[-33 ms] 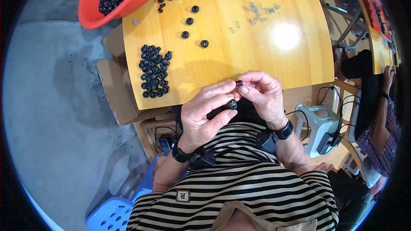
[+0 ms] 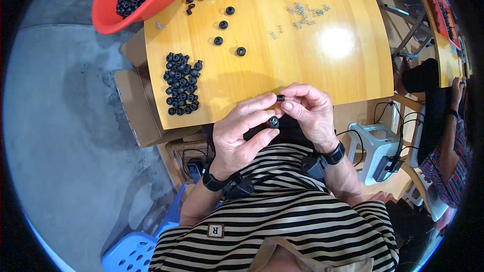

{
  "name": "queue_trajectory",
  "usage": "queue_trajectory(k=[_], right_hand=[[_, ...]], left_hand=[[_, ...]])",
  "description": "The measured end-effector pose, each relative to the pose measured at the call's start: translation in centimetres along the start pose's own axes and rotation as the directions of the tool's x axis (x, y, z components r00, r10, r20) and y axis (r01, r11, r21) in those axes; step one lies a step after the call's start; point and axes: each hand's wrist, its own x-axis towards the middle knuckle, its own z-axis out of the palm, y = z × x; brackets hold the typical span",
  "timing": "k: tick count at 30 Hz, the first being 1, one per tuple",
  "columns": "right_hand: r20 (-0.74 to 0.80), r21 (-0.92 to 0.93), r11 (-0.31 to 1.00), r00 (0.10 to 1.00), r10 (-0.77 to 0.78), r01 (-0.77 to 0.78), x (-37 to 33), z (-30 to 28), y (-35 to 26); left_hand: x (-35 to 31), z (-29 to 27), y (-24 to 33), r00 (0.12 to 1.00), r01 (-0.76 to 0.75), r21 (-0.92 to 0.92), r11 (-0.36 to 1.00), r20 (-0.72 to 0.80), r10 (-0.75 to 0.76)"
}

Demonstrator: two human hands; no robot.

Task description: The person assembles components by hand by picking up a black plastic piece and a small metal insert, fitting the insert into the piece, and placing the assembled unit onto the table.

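My left hand (image 2: 242, 133) pinches a black cord lock body (image 2: 273, 122) between thumb and fingers, its open end facing up. A metallic ring, likely a spring's end, shows in that opening. Just beyond it, my right hand (image 2: 310, 113) grips a short black cord lock plunger (image 2: 281, 98) between thumb and forefinger. The tip of my left forefinger lies close against the plunger's other end. Both hands hover over the table's near edge, and the two pieces are apart.
Black cord locks (image 2: 181, 85) cluster on the wooden table (image 2: 302, 65) at left. Loose black bodies (image 2: 223, 24) lie farther back, near a red basin (image 2: 146, 12) full of them. Small metal springs (image 2: 305, 14) are scattered back right. Another person's arm (image 2: 448, 136) shows far right.
The plunger and the cord lock body have tilted very slightly in my fingers. Everything else stays in place.
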Motion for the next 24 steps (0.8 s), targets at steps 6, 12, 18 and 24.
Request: queue_trajectory(k=[6,12,18,24], right_hand=[[0.005,-0.11,0.991,0.998,-0.07,0.07,0.5,0.4,-0.1],[-0.032,-0.127,0.992,0.999,-0.016,0.012,1.1,1.1,-0.5],[-0.065,-0.094,0.995,0.997,0.041,-0.047,1.5,0.9,-0.4],[-0.055,-0.146,0.988,0.997,-0.053,0.045,1.7,0.4,-0.3]], left_hand=[[0.1,0.0,-0.8,0.996,-0.022,0.02,1.0,-0.081,0.023],[0.2,-0.5,-1.7,0.998,0.004,-0.042,0.999,-0.061,-0.006],[0.7,-0.8,-2.1,0.998,0.043,-0.035,0.998,-0.041,-0.044],[1.3,-0.6,-2.9,0.993,0.05,-0.021,0.999,-0.109,-0.052]])
